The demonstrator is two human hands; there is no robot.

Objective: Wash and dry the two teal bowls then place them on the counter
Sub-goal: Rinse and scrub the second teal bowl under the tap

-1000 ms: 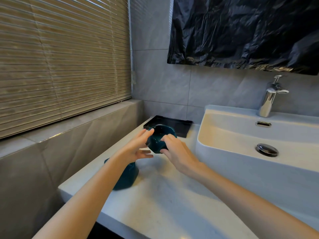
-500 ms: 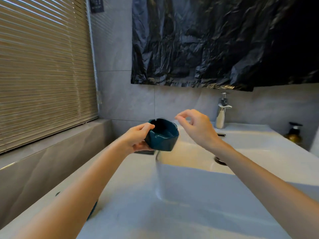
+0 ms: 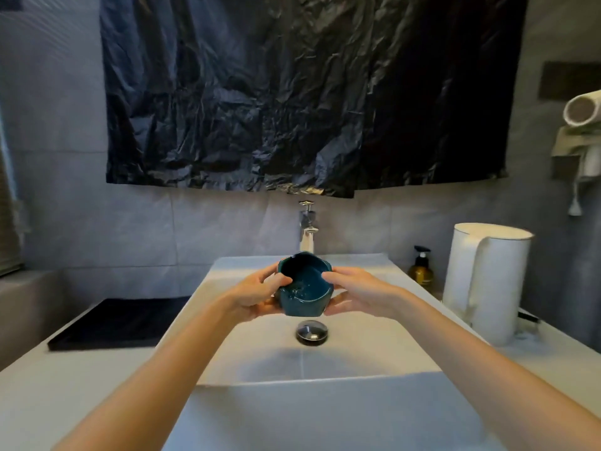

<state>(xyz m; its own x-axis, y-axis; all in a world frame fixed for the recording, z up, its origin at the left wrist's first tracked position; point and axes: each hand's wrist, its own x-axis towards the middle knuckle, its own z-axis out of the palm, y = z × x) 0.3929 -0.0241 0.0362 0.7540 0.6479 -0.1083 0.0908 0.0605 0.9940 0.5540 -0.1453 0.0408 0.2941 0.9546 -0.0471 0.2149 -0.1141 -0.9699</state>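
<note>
My left hand (image 3: 257,296) and right hand (image 3: 354,294) close their grip on opposite sides of the small glazed teal ceramic bowl (image 3: 304,288), thumbs over its rim, above the white sink basin (image 3: 260,359). I judge it light, rigid, chippable and slick when wet, so rim and base are the places to hold.

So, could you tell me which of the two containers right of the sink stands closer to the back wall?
The small amber pump bottle with the black top; the tall white jug stands nearer the camera and is far larger.
</note>
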